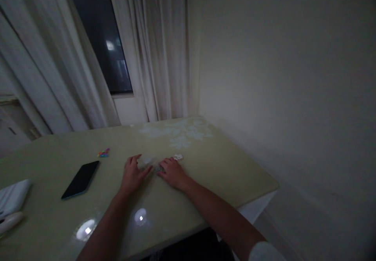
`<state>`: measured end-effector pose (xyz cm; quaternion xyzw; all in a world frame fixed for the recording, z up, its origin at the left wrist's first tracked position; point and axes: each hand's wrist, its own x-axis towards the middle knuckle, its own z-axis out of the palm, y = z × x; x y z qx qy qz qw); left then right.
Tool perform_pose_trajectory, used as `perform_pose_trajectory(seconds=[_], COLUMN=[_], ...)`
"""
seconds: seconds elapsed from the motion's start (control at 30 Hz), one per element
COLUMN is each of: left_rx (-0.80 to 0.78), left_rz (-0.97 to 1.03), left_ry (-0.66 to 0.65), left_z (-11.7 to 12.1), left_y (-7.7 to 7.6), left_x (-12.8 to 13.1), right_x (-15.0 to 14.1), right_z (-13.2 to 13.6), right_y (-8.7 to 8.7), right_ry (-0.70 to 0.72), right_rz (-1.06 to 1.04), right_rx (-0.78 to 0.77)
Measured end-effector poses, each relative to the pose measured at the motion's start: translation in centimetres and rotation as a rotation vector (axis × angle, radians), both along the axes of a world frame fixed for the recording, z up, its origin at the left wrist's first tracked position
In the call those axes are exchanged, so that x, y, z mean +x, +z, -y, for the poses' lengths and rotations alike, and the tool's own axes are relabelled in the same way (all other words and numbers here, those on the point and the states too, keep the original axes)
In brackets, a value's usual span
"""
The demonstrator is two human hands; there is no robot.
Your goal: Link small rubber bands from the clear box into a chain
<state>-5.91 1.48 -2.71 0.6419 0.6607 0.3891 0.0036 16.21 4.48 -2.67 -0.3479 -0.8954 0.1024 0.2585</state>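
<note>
My right hand rests low over the table with its fingers and thumb curled about a small speckled grey thing, too small and dim to name. To its left is my left hand, thumb and fingers apart and nothing between them. Between the two hands lies a clear, thin piece that looks like plastic. Just beyond my right fingers are a few small white pieces. Farther left is a little cluster of brightly coloured small pieces.
A dark phone or tablet lies left of my left hand on the glossy table. A white case-like object and a rounded white item are at the far left. Curtains hang behind; a wall stands right.
</note>
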Motion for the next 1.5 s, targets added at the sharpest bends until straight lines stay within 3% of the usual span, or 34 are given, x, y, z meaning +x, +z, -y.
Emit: perform_pose_trajectory(seconds=[0.23, 0.37, 0.47, 0.57, 0.67, 0.77, 1.07, 1.27, 1.5], left_rx=[-0.135, -0.171, -0.143, -0.164, -0.214, -0.238, -0.306, -0.306, -0.269], left_rz=[-0.028, -0.038, -0.040, -0.036, -0.047, -0.058, -0.082, -0.077, -0.025], left_ry=[0.097, 0.091, -0.008, -0.188, -0.347, -0.406, -0.405, -0.330, -0.273], left_z=[0.0, 0.2, 0.3, 0.5, 0.7, 0.8, 0.0, -0.6, 0.1], left_y=[-0.5, 0.0, 0.8, 1.2, 0.8, 0.1, -0.1, -0.2, -0.3], left_x=[-0.9, -1.1, -0.8, 0.4, 2.0, 3.2, 4.8, 5.7, 6.2], right_x=[-0.1, 0.2, 1.2, 2.6, 3.6, 4.1, 3.9, 1.8, 1.8], right_z=[0.3, 0.2, -0.3, -1.1, -1.5, -1.6, -1.9, -1.3, -0.7], right_y=[0.4, 0.7, 1.2, 1.6, 1.9, 2.1, 2.1, 1.5, 1.3], right_ry=[0.078, 0.065, 0.012, -0.049, -0.069, -0.067, 0.064, -0.019, -0.103], right_rz=[0.027, -0.004, -0.062, -0.096, -0.095, -0.093, -0.027, -0.037, -0.124], right_rx=[0.000, -0.043, -0.085, -0.132, -0.173, -0.196, -0.225, -0.204, -0.213])
